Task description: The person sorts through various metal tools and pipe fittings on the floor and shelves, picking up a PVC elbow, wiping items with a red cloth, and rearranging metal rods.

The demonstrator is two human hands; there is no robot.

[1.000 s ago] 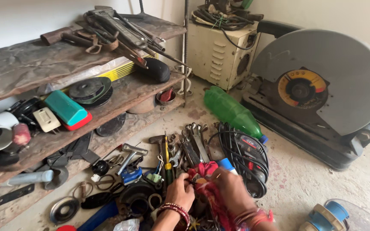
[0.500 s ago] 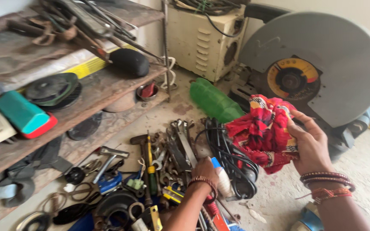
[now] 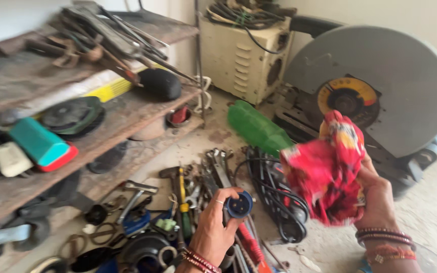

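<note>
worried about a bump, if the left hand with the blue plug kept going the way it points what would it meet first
Probably the black cable coil, just beyond the blue plug in the left hand; depth is unclear.

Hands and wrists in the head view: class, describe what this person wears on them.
Both forearms are bare, with no sleeves or gloves. The left hand has a ring on one finger and dark red beaded bangles at the wrist. The right hand has brown bangles and orange-red thread.

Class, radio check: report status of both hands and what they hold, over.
Left hand gripping blue round plug, pin face up. Right hand clutching bunched red cloth. Tool pile and coiled black cable on floor beneath.
</note>
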